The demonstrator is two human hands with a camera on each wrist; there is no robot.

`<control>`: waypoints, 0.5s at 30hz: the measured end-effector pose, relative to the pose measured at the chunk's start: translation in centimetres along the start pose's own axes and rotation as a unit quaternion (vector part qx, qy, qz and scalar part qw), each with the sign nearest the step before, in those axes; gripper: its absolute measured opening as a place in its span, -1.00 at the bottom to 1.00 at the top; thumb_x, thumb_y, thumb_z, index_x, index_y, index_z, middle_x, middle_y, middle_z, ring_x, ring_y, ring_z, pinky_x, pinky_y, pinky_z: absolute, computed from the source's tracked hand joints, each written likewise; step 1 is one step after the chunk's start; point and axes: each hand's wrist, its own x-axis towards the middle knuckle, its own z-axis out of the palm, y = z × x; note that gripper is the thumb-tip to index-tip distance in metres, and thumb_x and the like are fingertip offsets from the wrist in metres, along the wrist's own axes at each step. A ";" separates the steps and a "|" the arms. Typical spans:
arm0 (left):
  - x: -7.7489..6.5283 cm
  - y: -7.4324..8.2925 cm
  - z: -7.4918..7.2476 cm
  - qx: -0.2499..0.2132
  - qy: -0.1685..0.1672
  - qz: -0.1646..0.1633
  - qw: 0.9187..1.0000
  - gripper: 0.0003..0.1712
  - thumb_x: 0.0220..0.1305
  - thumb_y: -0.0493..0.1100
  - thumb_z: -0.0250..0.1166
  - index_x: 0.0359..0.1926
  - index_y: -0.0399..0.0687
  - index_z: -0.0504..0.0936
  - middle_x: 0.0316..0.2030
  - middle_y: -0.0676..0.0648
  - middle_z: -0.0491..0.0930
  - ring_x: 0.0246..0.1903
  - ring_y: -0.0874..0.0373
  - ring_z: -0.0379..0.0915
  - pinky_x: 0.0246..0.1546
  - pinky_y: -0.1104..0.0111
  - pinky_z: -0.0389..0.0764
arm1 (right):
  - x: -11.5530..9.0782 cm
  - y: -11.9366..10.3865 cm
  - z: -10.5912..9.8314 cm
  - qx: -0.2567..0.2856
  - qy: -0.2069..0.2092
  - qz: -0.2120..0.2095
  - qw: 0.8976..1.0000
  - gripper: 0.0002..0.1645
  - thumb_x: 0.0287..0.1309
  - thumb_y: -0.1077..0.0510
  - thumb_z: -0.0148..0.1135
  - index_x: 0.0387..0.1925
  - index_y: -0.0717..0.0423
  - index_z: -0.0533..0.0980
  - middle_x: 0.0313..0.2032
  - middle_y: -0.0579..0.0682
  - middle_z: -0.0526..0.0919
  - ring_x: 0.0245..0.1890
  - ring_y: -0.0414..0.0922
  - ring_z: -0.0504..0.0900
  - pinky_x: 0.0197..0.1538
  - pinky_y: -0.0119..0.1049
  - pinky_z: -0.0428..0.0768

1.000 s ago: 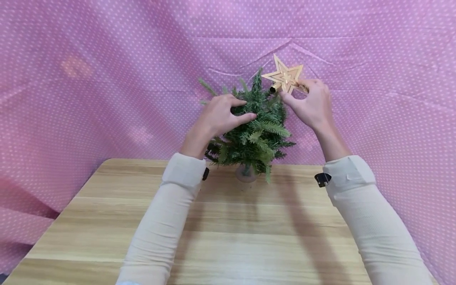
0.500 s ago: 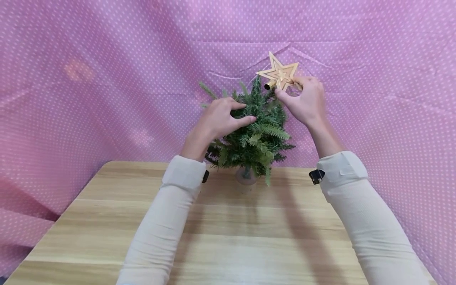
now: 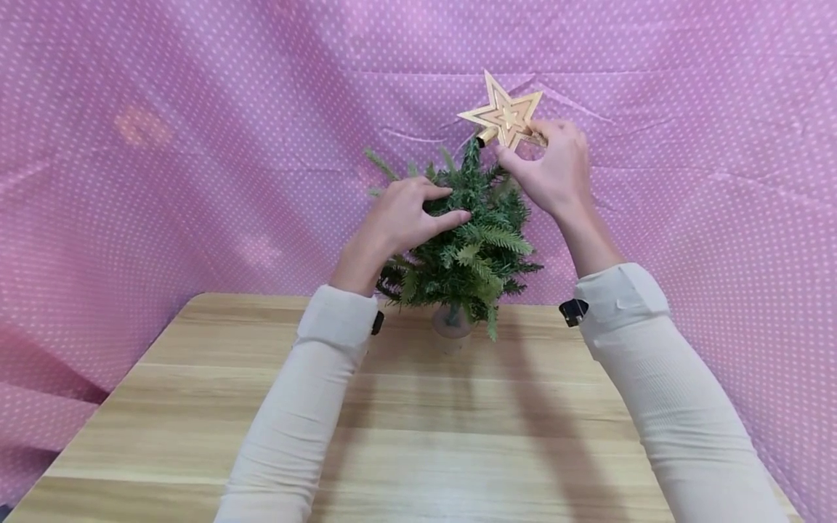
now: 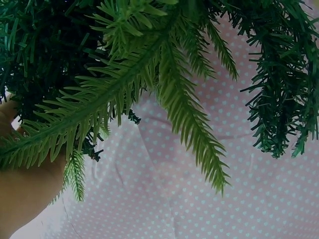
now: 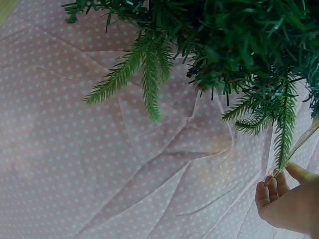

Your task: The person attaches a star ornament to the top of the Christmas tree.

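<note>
With my right hand [image 3: 559, 171] I pinch one gold star [image 3: 508, 117] between thumb and fingers at its lower points; most of the star rises beyond my fingertips, above the tree [image 3: 480, 254]. Its one tube [image 3: 487, 136] is at the tree's tip; I cannot tell whether they touch. My left hand [image 3: 407, 212] holds the tree high on its left side, thumb and forefinger curved into the branches, their tips apart. One round base [image 3: 451, 322] sits beneath the tree, one table [image 3: 418, 436] extends in front of it, and pink dotted cloth [image 3: 229, 145] hangs behind it.
</note>
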 end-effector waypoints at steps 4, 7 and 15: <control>0.0 0.1 -0.1 -0.001 -0.001 0.001 1.000 -0.16 0.31 0.45 0.19 0.41 0.06 0.47 0.41 -0.19 0.37 0.38 -0.12 0.28 0.41 0.02 0.28 | 0.1 -0.3 0.0 -0.001 0.003 0.000 1.000 -0.06 0.12 -0.38 0.32 0.40 0.05 0.43 0.38 0.03 0.35 0.37 -0.03 0.26 0.41 -0.11 0.23; 0.0 0.1 -0.1 -0.001 -0.002 0.002 1.000 -0.16 0.31 0.45 0.19 0.41 0.06 0.47 0.41 -0.19 0.37 0.37 -0.12 0.29 0.40 0.02 0.29 | 0.1 -0.4 0.1 -0.002 0.009 -0.004 1.000 -0.07 0.12 -0.37 0.33 0.40 0.03 0.43 0.38 0.02 0.35 0.36 -0.04 0.27 0.41 -0.12 0.24; 0.1 0.0 -0.1 0.001 -0.004 0.004 1.000 -0.16 0.31 0.45 0.19 0.42 0.06 0.47 0.40 -0.19 0.37 0.37 -0.11 0.29 0.40 0.03 0.30 | 0.3 -0.9 0.2 -0.019 0.018 -0.018 0.999 -0.11 0.13 -0.31 0.37 0.39 0.03 0.44 0.38 0.02 0.36 0.36 -0.05 0.27 0.40 -0.17 0.25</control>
